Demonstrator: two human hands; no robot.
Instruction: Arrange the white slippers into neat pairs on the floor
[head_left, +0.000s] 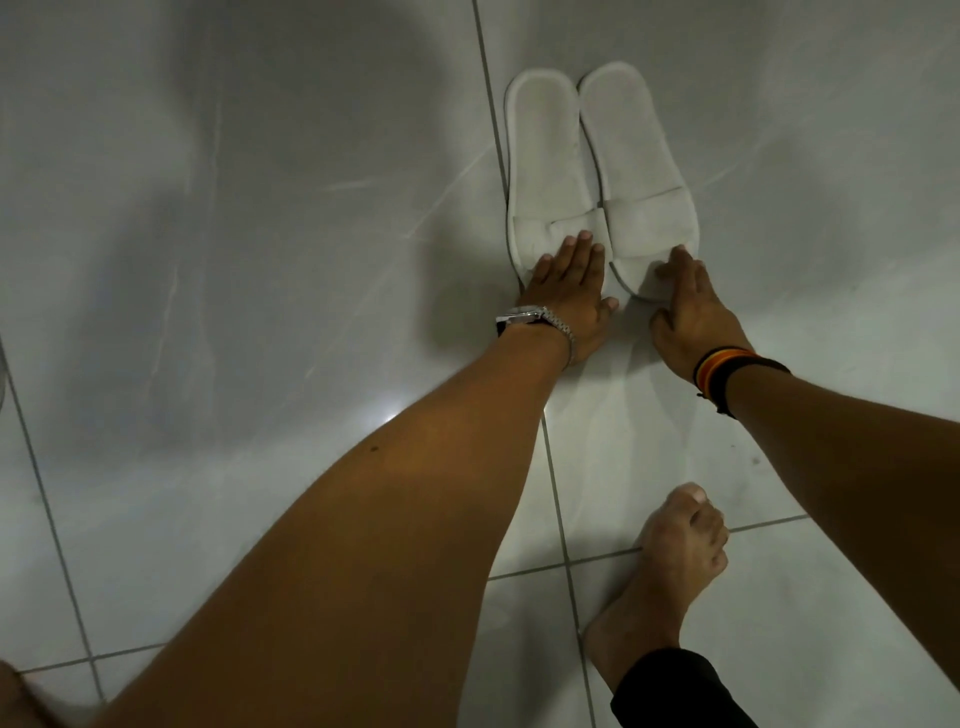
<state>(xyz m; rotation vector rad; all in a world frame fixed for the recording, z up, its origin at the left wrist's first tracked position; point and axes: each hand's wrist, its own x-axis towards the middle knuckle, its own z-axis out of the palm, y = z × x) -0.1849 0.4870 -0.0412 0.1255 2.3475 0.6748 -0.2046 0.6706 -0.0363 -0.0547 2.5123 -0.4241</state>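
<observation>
Bare foot (675, 566) on glossy tile; flat palms press two terry slippers (592, 176).

bare floor (260, 208) all around, foot (670, 571) nearby

Left slipper's (545, 171) toe under left hand (569, 296)

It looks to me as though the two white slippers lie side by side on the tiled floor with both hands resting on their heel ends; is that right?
Not quite: the head view shows the left hand and right hand on the toe ends, over the straps. The two white slippers do lie side by side on the tiled floor.
</observation>
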